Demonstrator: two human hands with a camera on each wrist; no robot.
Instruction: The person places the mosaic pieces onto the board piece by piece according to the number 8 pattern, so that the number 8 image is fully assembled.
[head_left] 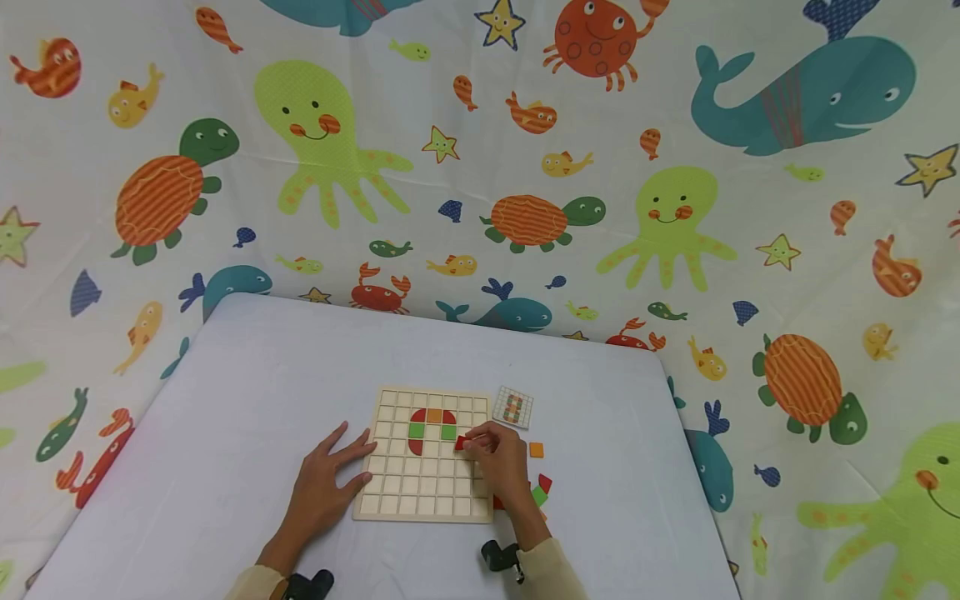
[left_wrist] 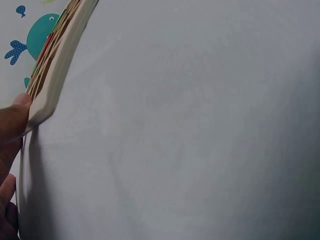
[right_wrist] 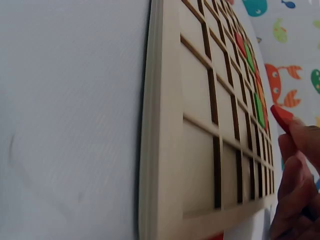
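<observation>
"Where's the right hand [head_left: 501,462]?"

"Over the square, pale wooden grid board [head_left: 420,483], pinching a small red tile [head_left: 460,443] (near a square green tile [head_left: 448,432] set in the board)."

"And the left hand [head_left: 324,479]?"

"Unclenched, fingers spread, touching the board's left edge."

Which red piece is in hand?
The red piece pinched in the right hand's grip; the other visible red pieces sit in the board or lie beside it.
</observation>
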